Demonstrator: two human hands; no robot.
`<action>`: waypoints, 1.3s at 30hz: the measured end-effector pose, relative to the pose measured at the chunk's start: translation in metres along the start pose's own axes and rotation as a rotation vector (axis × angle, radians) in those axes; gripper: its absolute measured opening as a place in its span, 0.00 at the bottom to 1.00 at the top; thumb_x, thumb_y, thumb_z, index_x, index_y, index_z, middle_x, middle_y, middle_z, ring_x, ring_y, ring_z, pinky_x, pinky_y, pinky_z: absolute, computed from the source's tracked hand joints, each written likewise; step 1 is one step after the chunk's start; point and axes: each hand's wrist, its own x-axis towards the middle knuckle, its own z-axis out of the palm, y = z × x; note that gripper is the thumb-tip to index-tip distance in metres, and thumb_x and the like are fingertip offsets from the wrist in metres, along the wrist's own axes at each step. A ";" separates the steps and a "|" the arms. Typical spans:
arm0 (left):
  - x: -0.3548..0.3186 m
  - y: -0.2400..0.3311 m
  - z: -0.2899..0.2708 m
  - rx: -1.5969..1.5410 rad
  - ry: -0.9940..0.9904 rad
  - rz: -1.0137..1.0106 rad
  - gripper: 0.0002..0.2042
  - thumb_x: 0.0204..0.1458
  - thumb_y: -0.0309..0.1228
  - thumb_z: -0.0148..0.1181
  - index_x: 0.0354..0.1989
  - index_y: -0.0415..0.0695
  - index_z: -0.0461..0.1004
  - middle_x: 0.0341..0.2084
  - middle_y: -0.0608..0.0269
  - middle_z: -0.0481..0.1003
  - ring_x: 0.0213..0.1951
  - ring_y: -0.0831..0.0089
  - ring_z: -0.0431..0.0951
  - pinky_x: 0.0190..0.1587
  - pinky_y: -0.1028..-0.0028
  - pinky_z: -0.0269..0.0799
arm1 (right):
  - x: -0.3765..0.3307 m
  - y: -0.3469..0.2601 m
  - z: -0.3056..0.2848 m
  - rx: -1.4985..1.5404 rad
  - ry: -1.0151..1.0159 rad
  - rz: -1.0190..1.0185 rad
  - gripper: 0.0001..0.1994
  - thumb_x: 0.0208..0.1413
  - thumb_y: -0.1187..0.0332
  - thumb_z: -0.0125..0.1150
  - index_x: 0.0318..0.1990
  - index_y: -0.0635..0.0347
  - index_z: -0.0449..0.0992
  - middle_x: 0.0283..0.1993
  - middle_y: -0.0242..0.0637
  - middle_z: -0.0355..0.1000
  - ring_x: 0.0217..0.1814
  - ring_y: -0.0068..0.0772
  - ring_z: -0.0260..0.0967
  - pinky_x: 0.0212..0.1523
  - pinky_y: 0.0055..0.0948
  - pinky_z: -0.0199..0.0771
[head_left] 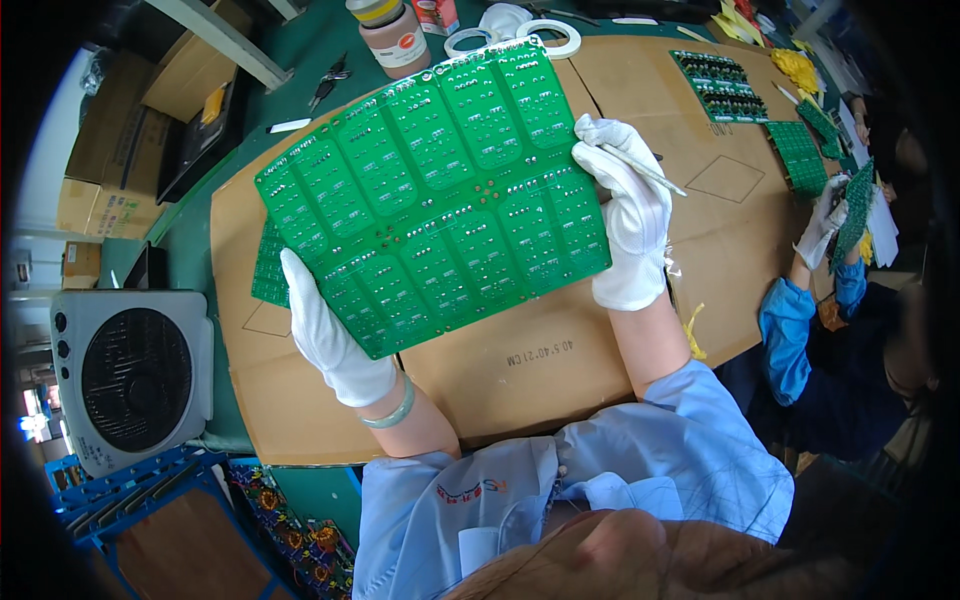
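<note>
A large green circuit board panel is raised over the cardboard, tilted, its face with rows of solder points toward me. My left hand, in a white glove, closes on its lower left edge. My right hand, also gloved, grips its right edge, the fingers curled. A thin pale stick-like tool lies across the right hand's fingers; its exact kind is unclear. Behind the panel's left side, part of another green circuit board shows, mostly hidden.
Cardboard covers the green table. At the back stand a brown bottle and white tape rolls. A fan is at the left. More boards lie at the right, where a co-worker's gloved hands hold another board.
</note>
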 end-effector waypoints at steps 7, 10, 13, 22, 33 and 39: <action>-0.001 0.002 0.007 0.029 0.018 0.020 0.19 0.62 0.35 0.32 0.52 0.36 0.65 0.44 0.53 0.72 0.41 0.70 0.76 0.42 0.73 0.75 | 0.001 0.005 -0.006 -0.059 -0.034 -0.041 0.05 0.49 0.77 0.56 0.33 0.70 0.75 0.38 0.41 0.70 0.45 0.32 0.69 0.48 0.25 0.66; -0.002 0.002 0.005 0.028 0.036 0.016 0.19 0.62 0.35 0.33 0.51 0.36 0.65 0.44 0.53 0.72 0.41 0.71 0.76 0.42 0.73 0.75 | 0.000 0.002 -0.003 -0.056 0.031 0.003 0.05 0.50 0.77 0.55 0.32 0.71 0.75 0.38 0.41 0.70 0.45 0.34 0.69 0.48 0.26 0.67; -0.002 0.000 0.000 0.020 0.038 0.012 0.18 0.62 0.35 0.33 0.50 0.36 0.66 0.43 0.54 0.73 0.40 0.72 0.76 0.41 0.74 0.75 | -0.001 0.004 -0.006 -0.047 0.034 -0.004 0.06 0.50 0.77 0.54 0.32 0.71 0.76 0.40 0.43 0.69 0.48 0.37 0.68 0.49 0.27 0.67; -0.003 0.005 0.003 -0.078 0.034 -0.067 0.18 0.62 0.36 0.35 0.51 0.37 0.65 0.43 0.55 0.73 0.39 0.72 0.77 0.39 0.75 0.75 | 0.002 0.008 -0.009 -0.118 -0.010 -0.065 0.06 0.51 0.77 0.52 0.33 0.70 0.76 0.43 0.41 0.68 0.50 0.34 0.67 0.49 0.27 0.68; -0.003 0.002 -0.004 0.036 0.113 -0.035 0.18 0.62 0.37 0.37 0.50 0.37 0.66 0.41 0.55 0.74 0.37 0.71 0.78 0.37 0.74 0.76 | 0.004 0.008 -0.009 -0.121 -0.024 -0.037 0.08 0.54 0.77 0.51 0.40 0.70 0.72 0.45 0.38 0.68 0.45 0.27 0.66 0.47 0.22 0.67; -0.005 0.004 -0.003 0.092 0.148 -0.052 0.19 0.61 0.40 0.39 0.49 0.37 0.68 0.38 0.59 0.75 0.35 0.77 0.77 0.35 0.79 0.74 | 0.005 0.008 -0.009 -0.133 -0.036 -0.040 0.08 0.54 0.77 0.51 0.40 0.70 0.72 0.44 0.38 0.68 0.47 0.28 0.65 0.50 0.23 0.65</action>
